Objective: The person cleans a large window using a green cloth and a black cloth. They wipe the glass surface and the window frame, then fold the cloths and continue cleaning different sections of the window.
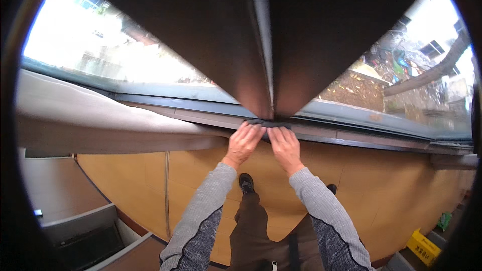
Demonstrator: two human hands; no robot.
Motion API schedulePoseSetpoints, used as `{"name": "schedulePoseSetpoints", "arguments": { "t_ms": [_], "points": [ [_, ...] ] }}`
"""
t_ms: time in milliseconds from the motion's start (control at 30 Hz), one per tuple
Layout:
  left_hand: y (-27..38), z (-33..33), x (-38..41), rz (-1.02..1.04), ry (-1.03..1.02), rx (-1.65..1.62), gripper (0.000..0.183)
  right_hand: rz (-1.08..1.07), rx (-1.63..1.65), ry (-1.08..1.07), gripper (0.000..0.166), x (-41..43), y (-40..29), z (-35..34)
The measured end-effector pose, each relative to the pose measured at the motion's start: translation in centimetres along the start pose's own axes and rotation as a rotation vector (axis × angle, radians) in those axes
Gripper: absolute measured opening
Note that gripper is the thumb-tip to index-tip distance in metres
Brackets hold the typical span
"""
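A dark, crumpled cloth [263,122] lies on the window sill at the foot of a dark upright window post [273,82]. My left hand [244,143] grips the left part of this cloth with bent fingers. Beside it, my right hand [284,146] has its fingers curled over the cloth's right part, the two hands nearly touching. The sill [324,132] runs sideways beneath both hands. How much cloth is under the fingers is hidden.
A pale curtain [124,131] is gathered along the sill at left. Window panes [376,79] flank the post. At lower left stands a grey desk-like unit with a dark recess [90,244]; at lower right is a yellow box [423,247] bearing writing, near a green item [444,220].
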State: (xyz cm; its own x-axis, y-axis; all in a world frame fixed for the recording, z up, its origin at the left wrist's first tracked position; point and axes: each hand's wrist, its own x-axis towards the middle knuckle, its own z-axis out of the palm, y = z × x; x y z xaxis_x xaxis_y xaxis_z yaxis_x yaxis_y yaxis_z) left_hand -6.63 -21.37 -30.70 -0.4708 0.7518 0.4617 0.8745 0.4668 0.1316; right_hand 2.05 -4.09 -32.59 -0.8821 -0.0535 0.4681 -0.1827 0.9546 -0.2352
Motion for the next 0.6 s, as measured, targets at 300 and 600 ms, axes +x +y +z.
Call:
{"name": "schedulePoseSetpoints", "arguments": {
  "t_ms": [300, 600],
  "points": [
    [-9.3, -3.5, -6.9, -0.236, -0.027, 0.122, 0.035, 0.032, 0.099, 0.0, 0.031, 7.5, -11.0, 8.6],
    [-4.7, -0.6, -4.5, -0.21, 0.008, 0.097, 0.035, -0.004, 0.007, 0.028, 0.039, 4.4, -6.6, 5.2]
  ]
}}
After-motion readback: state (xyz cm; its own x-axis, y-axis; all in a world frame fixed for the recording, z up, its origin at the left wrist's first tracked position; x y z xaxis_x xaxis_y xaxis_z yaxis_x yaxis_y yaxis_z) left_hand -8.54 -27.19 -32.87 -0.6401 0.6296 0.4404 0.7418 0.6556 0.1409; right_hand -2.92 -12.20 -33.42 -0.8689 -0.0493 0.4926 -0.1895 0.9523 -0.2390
